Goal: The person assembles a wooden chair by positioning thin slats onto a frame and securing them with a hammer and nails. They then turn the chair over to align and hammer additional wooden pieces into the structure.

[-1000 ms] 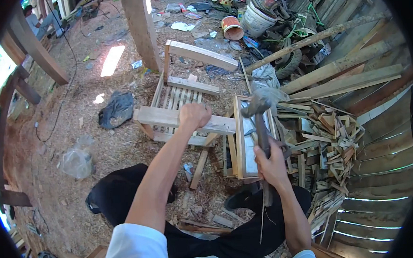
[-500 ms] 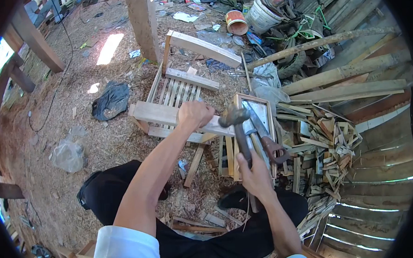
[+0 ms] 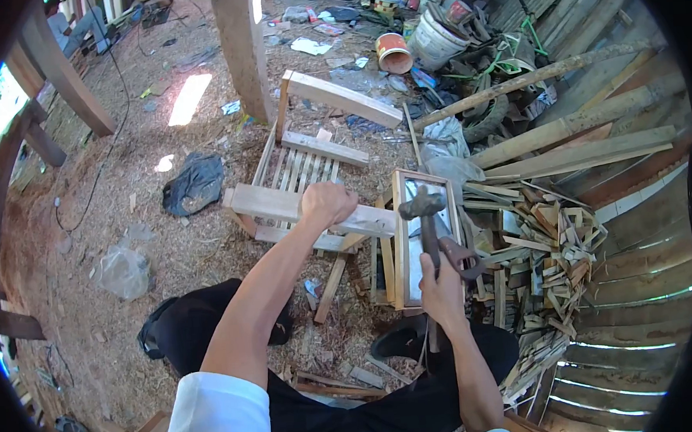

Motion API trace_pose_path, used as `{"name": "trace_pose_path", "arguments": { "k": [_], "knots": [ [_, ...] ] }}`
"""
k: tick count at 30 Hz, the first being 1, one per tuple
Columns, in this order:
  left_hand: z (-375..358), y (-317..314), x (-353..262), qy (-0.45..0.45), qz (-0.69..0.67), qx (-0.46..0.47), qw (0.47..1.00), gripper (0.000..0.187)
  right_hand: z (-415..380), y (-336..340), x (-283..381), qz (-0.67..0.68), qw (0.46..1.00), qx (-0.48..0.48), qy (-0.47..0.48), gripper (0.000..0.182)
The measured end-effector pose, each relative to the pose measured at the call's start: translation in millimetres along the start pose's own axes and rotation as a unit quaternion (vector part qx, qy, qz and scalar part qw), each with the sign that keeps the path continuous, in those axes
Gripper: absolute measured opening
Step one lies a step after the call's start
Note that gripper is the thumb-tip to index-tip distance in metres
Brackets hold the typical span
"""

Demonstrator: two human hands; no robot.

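Note:
My left hand (image 3: 328,204) is closed round the upper board (image 3: 267,202) of a slatted wooden frame (image 3: 306,169) that rests on the ground. In my right hand (image 3: 441,289) is a hammer (image 3: 422,206), gripped by its handle with the head raised over a shallow wooden tray (image 3: 400,268). The tray has a shiny metal-like bottom and lies just right of the board's end. Beside the hammer handle shows the dark handle of a saw (image 3: 462,258); its blade is mostly hidden by the hammer and my hand.
Split wood scraps (image 3: 555,244) are heaped at the right, below long poles (image 3: 576,126). A wooden post (image 3: 241,57) rises behind the frame. Buckets (image 3: 394,53) and a tyre stand at the back. Black plastic (image 3: 193,183) lies left. Another person (image 3: 78,30) is at the far upper left.
The hammer and my right hand have moved right, away from the board's end and over the tray. My left hand still holds the board. The view has shifted slightly.

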State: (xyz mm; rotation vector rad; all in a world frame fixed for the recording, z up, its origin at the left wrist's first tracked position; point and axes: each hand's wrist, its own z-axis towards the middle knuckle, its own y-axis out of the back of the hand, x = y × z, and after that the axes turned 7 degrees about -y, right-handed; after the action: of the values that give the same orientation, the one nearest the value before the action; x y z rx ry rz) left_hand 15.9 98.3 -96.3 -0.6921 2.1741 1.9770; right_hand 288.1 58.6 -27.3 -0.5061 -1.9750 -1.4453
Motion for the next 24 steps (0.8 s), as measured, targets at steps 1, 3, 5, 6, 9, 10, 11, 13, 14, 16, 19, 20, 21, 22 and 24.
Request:
{"name": "trace_pose_path", "arguments": {
  "k": [1, 3, 5, 6, 9, 10, 11, 13, 14, 16, 19, 20, 21, 22, 24],
  "knots": [
    [1, 0, 0, 0.000, 0.001, -0.013, 1.000, 0.054, -2, 14, 16, 0.034, 0.999, -0.010, -0.005, 0.037],
    [1, -2, 3, 0.005, -0.008, -0.009, 1.000, 0.055, -7, 37, 46, 0.114, 0.993, -0.020, -0.010, 0.038],
    [5, -4, 4, 0.007, -0.025, 0.024, 0.999, 0.055, -21, 57, 88, 0.224, 0.973, -0.039, -0.032, 0.037],
    [4, -2, 2, 0.011, -0.023, 0.029, 0.999, 0.056, -25, 48, 88, 0.219, 0.973, -0.066, -0.011, 0.036],
    [0, 5, 0, 0.022, -0.016, 0.043, 0.999, 0.057, -16, 7, 54, 0.098, 0.973, -0.157, 0.138, 0.030],
    [0, 7, 2, 0.023, -0.014, 0.046, 0.999, 0.058, -17, -6, 45, 0.021, 0.979, -0.120, 0.163, 0.031],
    [-1, 6, 1, 0.022, -0.013, 0.049, 0.998, 0.059, -14, -19, 31, -0.041, 0.997, -0.017, 0.064, 0.034],
    [-1, -2, -4, 0.011, 0.010, 0.036, 0.999, 0.054, -13, -21, 21, -0.074, 0.996, 0.042, -0.015, 0.040],
    [7, 1, 0, 0.010, 0.024, 0.021, 0.999, 0.052, -12, -4, 41, -0.060, 0.995, 0.074, -0.042, 0.042],
    [2, 2, 2, 0.009, 0.017, 0.021, 1.000, 0.052, -13, 12, 45, -0.003, 0.999, 0.050, -0.017, 0.044],
    [6, 4, 1, 0.015, 0.023, 0.037, 0.999, 0.052, -14, 44, 84, 0.093, 0.996, -0.005, 0.001, 0.040],
    [6, 3, 0, 0.018, 0.026, 0.045, 0.999, 0.052, -16, 55, 98, 0.135, 0.991, -0.004, -0.005, 0.038],
    [5, 4, -2, 0.015, 0.010, 0.046, 0.999, 0.055, -18, 57, 102, 0.144, 0.989, -0.030, 0.007, 0.037],
    [3, 6, -3, 0.012, -0.006, 0.047, 0.999, 0.058, -20, 56, 106, 0.152, 0.987, -0.055, 0.021, 0.036],
    [3, 9, 0, 0.012, -0.018, 0.039, 0.999, 0.062, -19, 37, 100, 0.130, 0.985, -0.089, 0.066, 0.035]
  ]
}}
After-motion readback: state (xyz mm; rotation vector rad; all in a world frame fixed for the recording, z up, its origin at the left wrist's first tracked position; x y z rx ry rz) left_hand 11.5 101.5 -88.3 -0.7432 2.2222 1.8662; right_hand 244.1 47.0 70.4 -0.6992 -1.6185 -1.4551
